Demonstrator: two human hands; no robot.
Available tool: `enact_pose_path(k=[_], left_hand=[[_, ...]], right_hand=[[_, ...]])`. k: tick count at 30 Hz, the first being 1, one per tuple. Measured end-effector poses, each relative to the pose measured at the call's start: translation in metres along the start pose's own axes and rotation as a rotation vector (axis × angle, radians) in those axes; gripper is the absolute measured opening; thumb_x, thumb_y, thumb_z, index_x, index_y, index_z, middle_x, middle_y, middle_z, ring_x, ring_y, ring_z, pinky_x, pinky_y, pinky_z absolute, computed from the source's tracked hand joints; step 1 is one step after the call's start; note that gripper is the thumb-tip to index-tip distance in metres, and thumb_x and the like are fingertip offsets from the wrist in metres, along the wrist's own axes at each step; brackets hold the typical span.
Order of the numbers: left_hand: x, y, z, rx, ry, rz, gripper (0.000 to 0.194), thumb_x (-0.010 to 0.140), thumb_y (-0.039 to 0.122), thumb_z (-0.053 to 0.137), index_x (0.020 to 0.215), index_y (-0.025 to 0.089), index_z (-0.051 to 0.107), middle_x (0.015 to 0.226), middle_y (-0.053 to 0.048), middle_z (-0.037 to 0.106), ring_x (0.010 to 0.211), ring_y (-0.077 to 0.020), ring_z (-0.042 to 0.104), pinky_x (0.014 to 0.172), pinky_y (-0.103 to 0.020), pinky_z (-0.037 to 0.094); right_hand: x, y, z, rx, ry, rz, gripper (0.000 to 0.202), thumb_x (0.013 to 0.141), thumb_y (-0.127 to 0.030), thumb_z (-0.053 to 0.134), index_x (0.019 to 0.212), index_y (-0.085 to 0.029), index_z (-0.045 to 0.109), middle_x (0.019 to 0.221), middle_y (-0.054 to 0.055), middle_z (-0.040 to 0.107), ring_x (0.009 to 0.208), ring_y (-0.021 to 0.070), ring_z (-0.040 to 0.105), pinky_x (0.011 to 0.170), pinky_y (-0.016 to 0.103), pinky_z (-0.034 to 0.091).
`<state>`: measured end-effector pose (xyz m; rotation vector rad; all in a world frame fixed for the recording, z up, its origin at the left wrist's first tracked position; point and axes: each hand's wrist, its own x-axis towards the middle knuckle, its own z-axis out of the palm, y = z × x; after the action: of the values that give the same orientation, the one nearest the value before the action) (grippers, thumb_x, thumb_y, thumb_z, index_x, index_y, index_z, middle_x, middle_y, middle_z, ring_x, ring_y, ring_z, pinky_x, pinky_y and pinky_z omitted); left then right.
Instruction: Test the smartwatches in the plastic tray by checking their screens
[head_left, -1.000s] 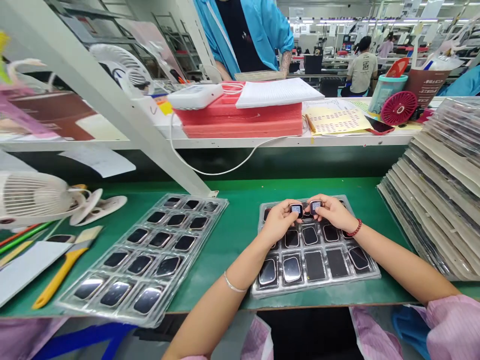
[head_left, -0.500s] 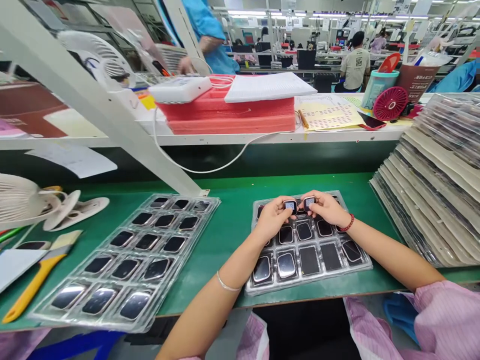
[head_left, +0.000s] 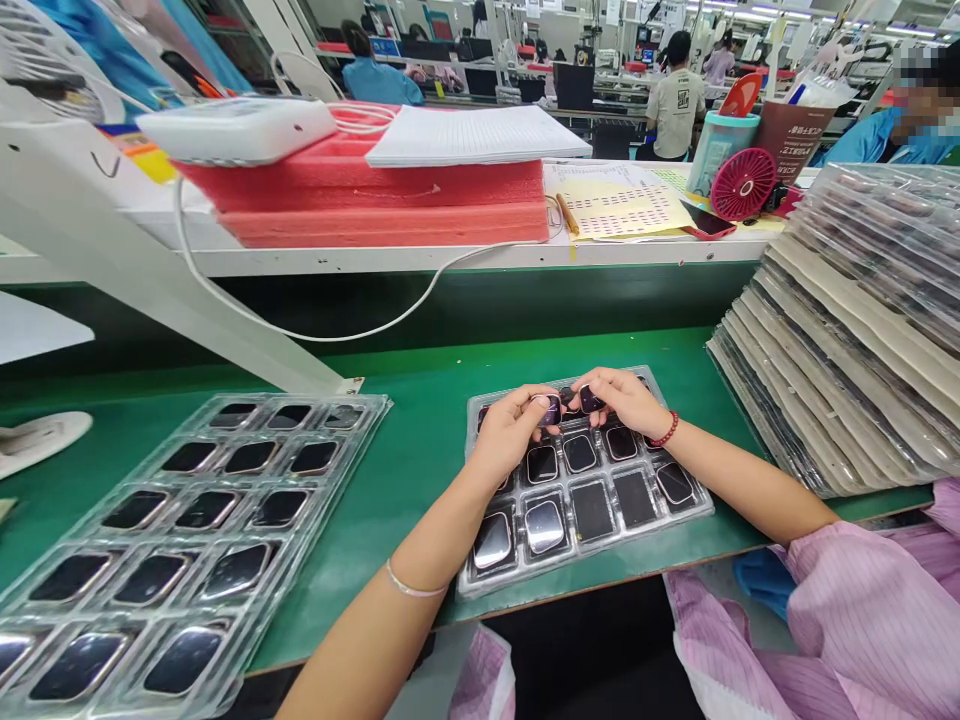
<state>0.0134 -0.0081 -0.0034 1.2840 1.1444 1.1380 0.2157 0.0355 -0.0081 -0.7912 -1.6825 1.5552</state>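
Over the rear part of a clear plastic tray (head_left: 592, 551), both hands are raised close together. My left hand (head_left: 508, 432) pinches a strapless smartwatch body (head_left: 553, 409) with a dark face, thumb on its front. My right hand (head_left: 628, 400) grips a second smartwatch body (head_left: 589, 399), dark and tilted. Below them, the tray's pockets hold more square watch bodies, such as a shiny one (head_left: 545, 526) at the front; two front pockets show flat dark rectangles. Fingers hide part of the back row.
On the left of the green bench (head_left: 409, 480) lies another clear tray (head_left: 330, 508) full of watch bodies. A tall leaning stack of trays (head_left: 832, 370) stands at the right. Behind, a white shelf (head_left: 622, 258) carries red foam (head_left: 390, 220), and a white cable (head_left: 375, 330) hangs down.
The view has swung, so the bench things sit further left and the left tray looks larger. Both watch screens showed lit square codes before; now they look dark and tilted. Both hands keep their hold.
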Motion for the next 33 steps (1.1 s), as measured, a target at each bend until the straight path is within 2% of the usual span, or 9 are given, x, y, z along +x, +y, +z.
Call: enact_pose_path(k=[3,6,8,12,15,20,26,29,33], left_hand=[[0.0008,-0.0024,0.0003,-0.010,0.003,0.012,0.031,0.075,0.031,0.067,0.103,0.018,0.063,0.089,-0.005,0.070,0.068,-0.0166,0.067,0.053,-0.024,0.046],[0.0011,-0.0036,0.0013,-0.030,0.015,0.035,0.040,0.067,0.019,0.070,0.106,0.020,0.059,0.098,-0.004,0.070,0.088,-0.0186,0.067,0.073,-0.029,0.052],[0.0008,-0.0035,0.0018,-0.020,0.026,0.053,0.038,0.066,0.018,0.072,0.102,0.019,0.060,0.097,-0.003,0.069,0.093,-0.0189,0.066,0.082,-0.031,0.051],[0.0000,-0.0041,0.0009,-0.006,0.011,0.040,0.027,0.072,0.027,0.070,0.095,0.018,0.061,0.087,-0.003,0.069,0.072,-0.0158,0.064,0.066,-0.028,0.050],[0.0002,-0.0063,-0.0001,0.009,-0.005,0.013,0.026,0.079,0.026,0.058,0.104,0.019,0.062,0.086,-0.003,0.068,0.067,-0.0152,0.063,0.057,-0.026,0.045],[0.0013,-0.0056,0.0004,-0.015,0.037,0.020,0.041,0.068,0.016,0.059,0.109,0.020,0.059,0.094,-0.003,0.068,0.077,-0.0161,0.064,0.061,-0.025,0.047],[-0.0004,0.0013,0.0018,-0.025,0.076,0.029,0.029,0.069,0.024,0.069,0.096,0.018,0.061,0.086,-0.003,0.069,0.071,-0.0159,0.064,0.073,-0.031,0.051],[-0.0015,0.0020,0.0023,-0.040,0.068,0.039,0.045,0.066,0.020,0.071,0.109,0.019,0.058,0.090,-0.002,0.070,0.083,-0.0177,0.067,0.077,-0.030,0.051],[-0.0015,-0.0003,0.0011,-0.018,0.039,0.007,0.037,0.076,0.034,0.067,0.109,0.018,0.063,0.082,-0.003,0.069,0.065,-0.0149,0.064,0.055,-0.024,0.045]], right_hand=[[-0.0003,0.0011,0.0015,-0.045,0.018,-0.018,0.027,0.086,-0.027,0.060,0.111,-0.016,0.057,0.092,0.005,0.069,0.055,0.0071,0.058,0.049,0.019,0.050],[-0.0012,0.0007,0.0041,-0.092,-0.008,-0.042,0.047,0.075,-0.009,0.061,0.120,-0.017,0.053,0.101,0.006,0.068,0.064,0.0087,0.061,0.053,0.019,0.051],[-0.0013,-0.0003,0.0041,-0.076,-0.039,-0.027,0.048,0.075,-0.007,0.057,0.121,-0.016,0.053,0.104,0.007,0.068,0.069,0.0099,0.064,0.056,0.019,0.053],[-0.0010,-0.0018,0.0012,-0.020,-0.052,0.034,0.034,0.084,-0.014,0.048,0.118,-0.015,0.055,0.103,0.008,0.069,0.067,0.0097,0.066,0.056,0.021,0.055],[-0.0019,-0.0024,0.0019,-0.071,-0.007,-0.001,0.024,0.085,-0.016,0.051,0.107,-0.015,0.058,0.090,0.005,0.069,0.057,0.0076,0.060,0.050,0.018,0.050],[-0.0030,-0.0033,0.0046,-0.102,-0.029,-0.055,0.031,0.076,-0.011,0.059,0.107,-0.016,0.057,0.096,0.005,0.069,0.068,0.0102,0.063,0.054,0.019,0.051],[-0.0021,-0.0006,0.0019,-0.042,-0.083,-0.003,0.045,0.078,-0.008,0.051,0.122,-0.017,0.053,0.108,0.008,0.069,0.071,0.0100,0.067,0.060,0.021,0.056],[-0.0027,-0.0005,0.0020,-0.048,-0.083,-0.006,0.054,0.074,-0.004,0.054,0.127,-0.018,0.051,0.111,0.008,0.068,0.073,0.0100,0.068,0.062,0.020,0.056],[-0.0026,-0.0015,0.0011,-0.033,-0.071,0.030,0.031,0.086,-0.017,0.052,0.116,-0.015,0.059,0.099,0.008,0.070,0.065,0.0100,0.067,0.057,0.021,0.056]])
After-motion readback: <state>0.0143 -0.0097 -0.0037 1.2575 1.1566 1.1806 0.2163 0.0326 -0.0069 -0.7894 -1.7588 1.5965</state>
